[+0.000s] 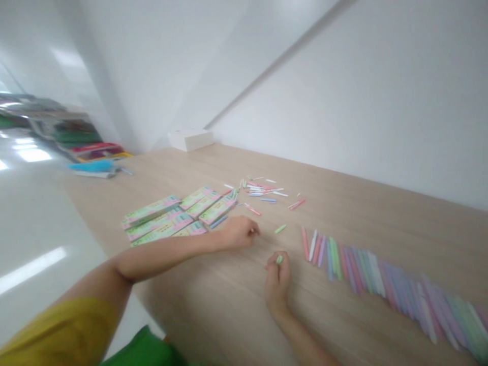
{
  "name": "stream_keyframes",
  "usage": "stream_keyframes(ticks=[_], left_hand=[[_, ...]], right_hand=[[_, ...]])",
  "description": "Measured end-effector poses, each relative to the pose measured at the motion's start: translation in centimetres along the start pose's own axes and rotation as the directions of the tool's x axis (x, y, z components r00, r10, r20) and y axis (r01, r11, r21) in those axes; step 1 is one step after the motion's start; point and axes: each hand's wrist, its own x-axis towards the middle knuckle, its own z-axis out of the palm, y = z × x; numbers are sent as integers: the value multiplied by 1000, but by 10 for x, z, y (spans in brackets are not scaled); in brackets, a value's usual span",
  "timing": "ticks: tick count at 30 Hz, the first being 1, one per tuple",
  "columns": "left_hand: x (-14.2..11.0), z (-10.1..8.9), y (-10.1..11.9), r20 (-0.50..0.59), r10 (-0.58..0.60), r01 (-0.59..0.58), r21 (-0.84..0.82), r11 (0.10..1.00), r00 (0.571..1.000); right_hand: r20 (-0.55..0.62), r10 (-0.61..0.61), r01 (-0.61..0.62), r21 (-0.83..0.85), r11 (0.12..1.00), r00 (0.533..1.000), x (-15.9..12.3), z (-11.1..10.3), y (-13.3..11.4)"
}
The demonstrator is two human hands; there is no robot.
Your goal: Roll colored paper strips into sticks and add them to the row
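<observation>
My left hand reaches over the middle of the table with its fingers curled together; what they hold, if anything, is hidden. Closer to me, my right hand is closed around a light green pen-like stick, of which only one end shows. Just beyond both hands lies another short green stick. To the right runs a long row of pastel pen-like sticks, side by side in pink, white, purple, blue and green. Blur hides their finer detail.
Green-and-pink flat boxes lie left of my left hand. Beyond it are scattered loose sticks. A white box stands by the wall, and a blue item lies at the table's far left end.
</observation>
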Motion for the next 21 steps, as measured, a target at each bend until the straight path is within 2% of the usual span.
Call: stream_keyframes(ticks=[2, 5, 7, 9, 12, 16, 19, 21], left_hand=[[35, -19, -28, -142, -139, 152, 89, 984, 980], [87, -35, -71, -150, -175, 196, 139, 971, 973], [115, -37, -96, -144, -188, 209, 147, 967, 972], [135, -33, -115, -114, -205, 220, 151, 964, 972], [155, -23, -132, -41, -208, 212, 163, 964, 977], [168, -9, -141, 52, -165, 153, 184, 971, 985], [172, -4, -145, 84, -130, 115, 171, 979, 988], [173, -5, -145, 90, -111, 98, 142, 985, 990]], right_hand=[[36, -20, 25, -157, 987, 999, 1, -2, 1], [88, -124, 146, -327, 934, 988, 6, -5, 4], [115, -207, 236, -409, 881, 972, 11, -9, 8], [125, -247, 276, -487, 829, 961, 19, -12, 13], [87, -232, 241, -553, 797, 969, 28, -15, 20], [70, -220, 222, -548, 806, 973, 32, -16, 26], [74, -231, 237, -501, 832, 970, 31, -16, 25], [22, -212, 198, -459, 866, 977, 30, -16, 21]])
